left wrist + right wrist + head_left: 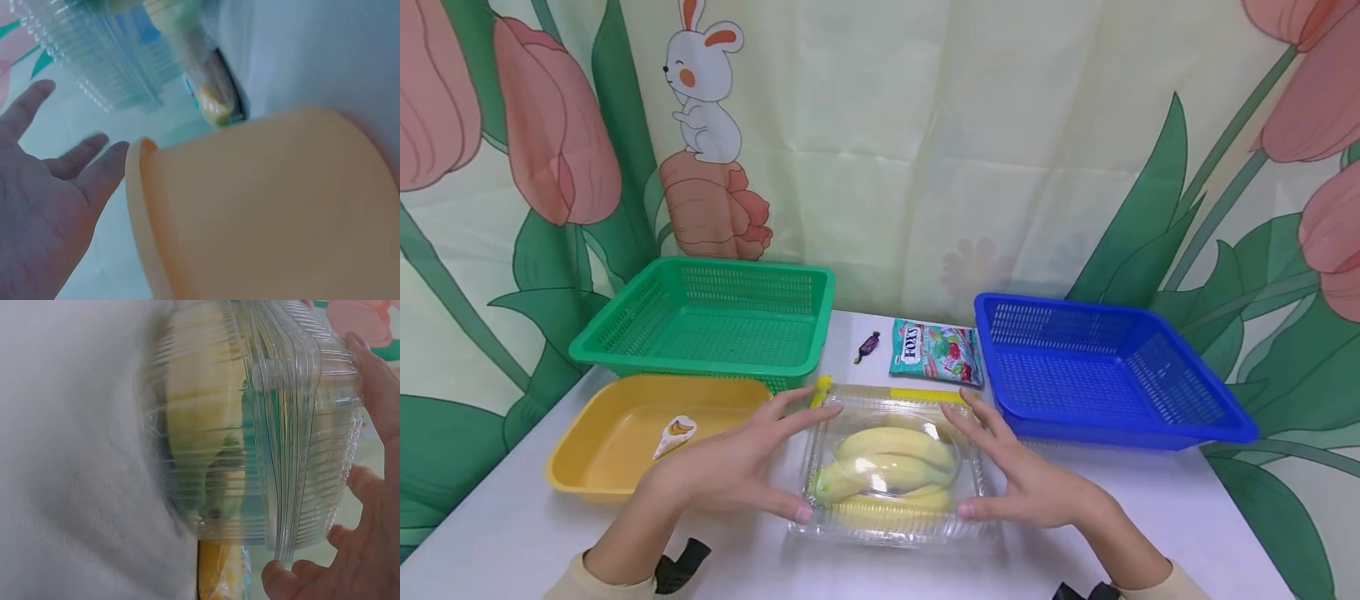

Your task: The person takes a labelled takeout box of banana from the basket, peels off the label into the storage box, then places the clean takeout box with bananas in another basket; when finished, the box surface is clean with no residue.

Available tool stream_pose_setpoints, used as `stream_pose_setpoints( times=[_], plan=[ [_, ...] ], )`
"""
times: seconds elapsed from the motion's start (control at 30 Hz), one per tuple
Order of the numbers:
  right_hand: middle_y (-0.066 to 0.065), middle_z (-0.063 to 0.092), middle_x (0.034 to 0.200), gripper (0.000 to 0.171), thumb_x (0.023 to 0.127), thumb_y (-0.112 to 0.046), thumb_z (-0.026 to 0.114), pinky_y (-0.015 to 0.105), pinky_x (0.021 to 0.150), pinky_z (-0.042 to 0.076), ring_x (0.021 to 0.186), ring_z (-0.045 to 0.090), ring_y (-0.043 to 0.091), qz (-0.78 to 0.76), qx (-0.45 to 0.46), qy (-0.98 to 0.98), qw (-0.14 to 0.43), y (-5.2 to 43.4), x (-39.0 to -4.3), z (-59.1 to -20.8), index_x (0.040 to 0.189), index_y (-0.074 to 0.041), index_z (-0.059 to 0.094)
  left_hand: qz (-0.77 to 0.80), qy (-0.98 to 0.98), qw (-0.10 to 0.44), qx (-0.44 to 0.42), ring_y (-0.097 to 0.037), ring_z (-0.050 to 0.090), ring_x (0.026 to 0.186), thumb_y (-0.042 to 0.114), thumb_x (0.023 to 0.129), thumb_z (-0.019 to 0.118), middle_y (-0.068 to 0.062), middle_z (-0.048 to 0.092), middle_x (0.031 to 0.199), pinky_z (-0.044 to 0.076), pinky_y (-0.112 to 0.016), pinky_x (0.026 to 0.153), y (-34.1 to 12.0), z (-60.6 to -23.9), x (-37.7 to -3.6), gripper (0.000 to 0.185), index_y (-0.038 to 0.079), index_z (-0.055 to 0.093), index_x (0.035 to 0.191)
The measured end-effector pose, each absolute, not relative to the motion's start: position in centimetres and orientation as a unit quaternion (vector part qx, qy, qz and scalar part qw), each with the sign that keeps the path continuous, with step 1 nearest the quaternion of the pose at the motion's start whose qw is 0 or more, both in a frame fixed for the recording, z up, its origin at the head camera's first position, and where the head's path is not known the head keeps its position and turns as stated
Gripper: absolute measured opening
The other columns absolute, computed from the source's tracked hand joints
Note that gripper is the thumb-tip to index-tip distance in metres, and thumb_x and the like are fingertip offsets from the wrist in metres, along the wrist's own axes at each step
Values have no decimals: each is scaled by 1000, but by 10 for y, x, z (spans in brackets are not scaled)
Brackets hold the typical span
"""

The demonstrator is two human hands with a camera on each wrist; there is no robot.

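Note:
A lidded clear plastic box (895,535) with yellow bananas (895,471) inside sits on the white table in front of me. My left hand (722,471) is at the box's left side, fingers spread, thumb by the near left corner. On the opposite side, the fingers of my right hand (1033,477) are spread too, with the thumb close to the near right corner. The right wrist view shows the right fingertips around the rim of the box (290,437). Behind the box, a yellow-edged item (823,390) is partly hidden.
A yellow tub (587,433) holding a small white piece with a banana picture (675,433) stands left. Behind it is a green basket (700,367). A blue basket (1120,429) stands right. Between them lie a Fox's candy bag (936,352) and a purple-wrapped candy (867,346).

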State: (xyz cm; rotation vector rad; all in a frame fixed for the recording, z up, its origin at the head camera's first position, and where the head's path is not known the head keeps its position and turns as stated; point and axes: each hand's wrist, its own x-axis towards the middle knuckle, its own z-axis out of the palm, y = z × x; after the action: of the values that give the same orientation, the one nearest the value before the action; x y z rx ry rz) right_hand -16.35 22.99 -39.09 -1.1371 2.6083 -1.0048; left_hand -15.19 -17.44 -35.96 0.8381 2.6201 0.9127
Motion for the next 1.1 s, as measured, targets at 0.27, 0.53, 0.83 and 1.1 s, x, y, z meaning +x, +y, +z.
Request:
stream_pose_setpoints(
  times=[0.27,0.53,0.83,1.1],
  plan=[
    [18,-7,171,96,92,-46,75,84,90,38,147,12,62,-333,-386,859,55,233,-161,-388,166,-23,17,314,895,151,279,-42,12,156,59,70,89,-3,-6,173,45,-62,108,-165,-362,-153,114,55,18,159],
    [14,-8,171,101,91,-65,65,84,91,38,148,8,62,-356,-387,847,76,240,-156,-391,167,-22,14,314,891,155,291,-38,11,156,58,72,88,0,-5,172,42,-61,110,-160,-366,-154,112,49,20,161],
    [12,-16,171,111,82,-56,82,83,94,36,150,-2,58,-363,-388,841,105,245,-154,-401,166,-23,18,317,891,165,280,-37,14,156,61,76,84,8,-12,171,45,-58,108,-158,-377,-150,107,45,23,162],
    [13,-12,170,110,82,-24,88,48,103,53,149,22,53,-380,-356,844,127,243,-150,-395,166,-26,17,310,896,135,287,-36,24,154,71,76,78,11,-15,170,46,-57,108,-152,-379,-150,106,42,24,163]
  ],
)
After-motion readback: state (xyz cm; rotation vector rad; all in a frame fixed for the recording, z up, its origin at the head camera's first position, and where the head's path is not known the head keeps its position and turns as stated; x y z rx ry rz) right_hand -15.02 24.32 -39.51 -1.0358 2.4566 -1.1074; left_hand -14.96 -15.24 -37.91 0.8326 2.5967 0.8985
